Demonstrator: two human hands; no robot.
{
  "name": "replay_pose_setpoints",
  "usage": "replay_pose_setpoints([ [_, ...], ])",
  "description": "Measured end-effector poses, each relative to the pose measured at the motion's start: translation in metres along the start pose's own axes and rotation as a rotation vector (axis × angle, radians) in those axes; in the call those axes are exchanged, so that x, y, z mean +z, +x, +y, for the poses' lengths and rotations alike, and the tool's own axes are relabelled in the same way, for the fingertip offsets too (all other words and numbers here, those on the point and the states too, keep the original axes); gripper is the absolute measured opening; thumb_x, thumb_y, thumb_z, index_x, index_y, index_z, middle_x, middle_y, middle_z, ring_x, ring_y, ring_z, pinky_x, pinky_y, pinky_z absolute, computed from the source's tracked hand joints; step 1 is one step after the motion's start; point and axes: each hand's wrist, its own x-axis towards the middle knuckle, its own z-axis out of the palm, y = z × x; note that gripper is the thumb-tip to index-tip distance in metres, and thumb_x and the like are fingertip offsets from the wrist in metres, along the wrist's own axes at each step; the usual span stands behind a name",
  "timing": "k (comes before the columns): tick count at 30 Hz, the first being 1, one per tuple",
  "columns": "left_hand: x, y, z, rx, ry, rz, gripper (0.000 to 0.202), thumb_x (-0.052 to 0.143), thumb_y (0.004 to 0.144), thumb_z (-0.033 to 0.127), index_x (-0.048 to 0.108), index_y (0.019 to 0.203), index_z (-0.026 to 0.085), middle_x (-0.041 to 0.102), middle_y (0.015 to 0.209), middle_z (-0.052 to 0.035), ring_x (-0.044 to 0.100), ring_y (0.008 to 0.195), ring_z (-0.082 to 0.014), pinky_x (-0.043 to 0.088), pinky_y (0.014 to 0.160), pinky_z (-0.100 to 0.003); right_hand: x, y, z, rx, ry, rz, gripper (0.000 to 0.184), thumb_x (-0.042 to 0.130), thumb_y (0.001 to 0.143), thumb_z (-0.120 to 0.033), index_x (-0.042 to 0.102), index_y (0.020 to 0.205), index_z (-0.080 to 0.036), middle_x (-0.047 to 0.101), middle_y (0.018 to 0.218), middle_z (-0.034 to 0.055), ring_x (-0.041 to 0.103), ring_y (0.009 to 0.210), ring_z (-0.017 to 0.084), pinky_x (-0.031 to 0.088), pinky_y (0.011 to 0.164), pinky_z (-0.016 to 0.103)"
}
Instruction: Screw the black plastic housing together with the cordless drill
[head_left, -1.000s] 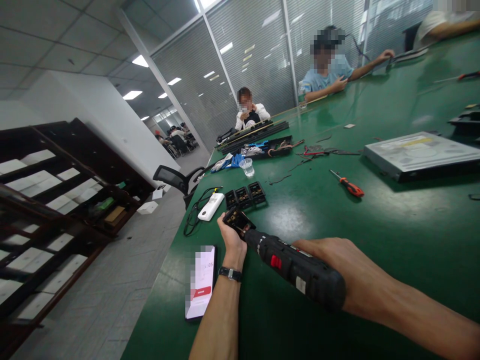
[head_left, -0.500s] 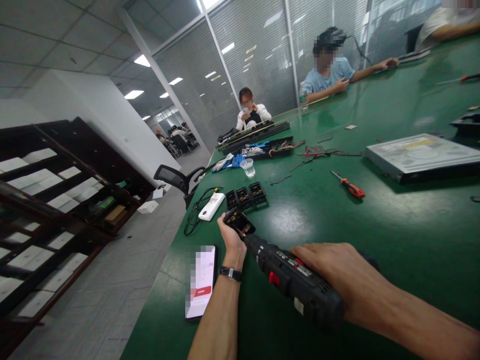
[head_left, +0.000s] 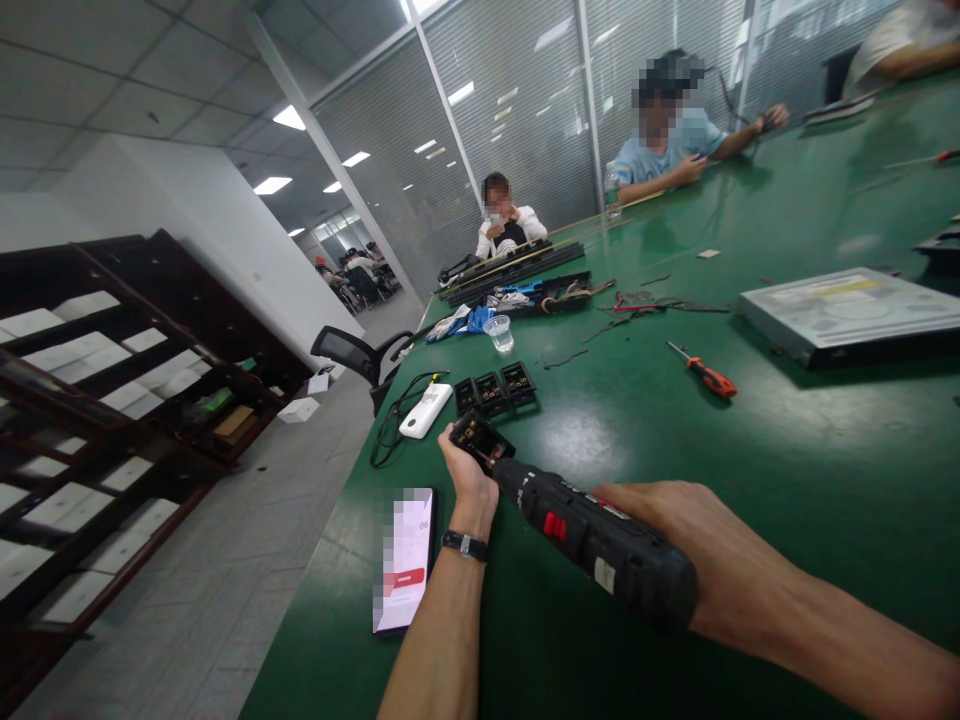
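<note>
- One black housing (head_left: 480,434) is grasped by the left hand (head_left: 471,478), near three similar housings (head_left: 493,390)
- One power driver (head_left: 589,532) is gripped by the right hand (head_left: 686,520), tip at the black housing

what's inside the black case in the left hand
Gold-coloured parts show inside the black case. The power driver covers part of its near right corner; whatever lies behind there can't be seen.

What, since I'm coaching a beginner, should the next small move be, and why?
Perhaps check the seating of the bit on the power drill: the right hand aims it into the black housing in the left hand, but its contact is too small to judge.
</note>
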Motion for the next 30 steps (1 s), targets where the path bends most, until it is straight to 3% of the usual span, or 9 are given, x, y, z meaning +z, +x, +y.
replay_pose_setpoints([
  [11,0.0043,-0.0002,-0.0003,0.001,0.038,0.036,0.030,0.054,0.088,0.051,0.059,0.086,0.022,0.058,0.069,0.0024,0.055,0.057,-0.0144,0.043,0.059,-0.026,0.0001,0.0013,0.0030,0.031,-0.001,-0.017,0.006,0.064,0.076,-0.023,0.064,0.082,-0.025,0.071,0.076,-0.0012,0.065,0.069,0.019,0.038,0.061,0.030],
  [19,0.0014,0.0007,-0.0010,0.022,0.046,0.005,0.030,0.055,0.087,0.052,0.060,0.086,0.022,0.060,0.071,0.0018,0.057,0.059,-0.0152,0.045,0.062,-0.027,-0.0036,0.0022,0.0051,0.061,-0.021,-0.015,0.006,0.067,0.076,-0.026,0.064,0.080,-0.025,0.070,0.073,-0.0017,0.062,0.066,0.018,0.035,0.059,0.030],
  [24,0.0014,0.0009,-0.0010,0.008,0.047,-0.026,0.033,0.052,0.086,0.052,0.061,0.084,0.020,0.063,0.073,-0.0012,0.060,0.062,-0.0171,0.042,0.058,-0.027,-0.0036,0.0029,0.0054,0.062,0.002,-0.019,0.007,0.066,0.074,-0.021,0.063,0.079,-0.024,0.071,0.074,-0.0027,0.064,0.067,0.017,0.037,0.059,0.028],
  [30,-0.0011,0.0034,-0.0016,0.032,0.058,0.010,0.029,0.051,0.086,0.048,0.062,0.086,0.021,0.064,0.073,-0.0008,0.059,0.061,-0.0170,0.041,0.058,-0.027,-0.0022,0.0025,0.0036,0.046,-0.017,-0.005,0.009,0.065,0.076,-0.020,0.063,0.084,-0.022,0.072,0.078,0.0021,0.066,0.071,0.020,0.037,0.062,0.030],
])
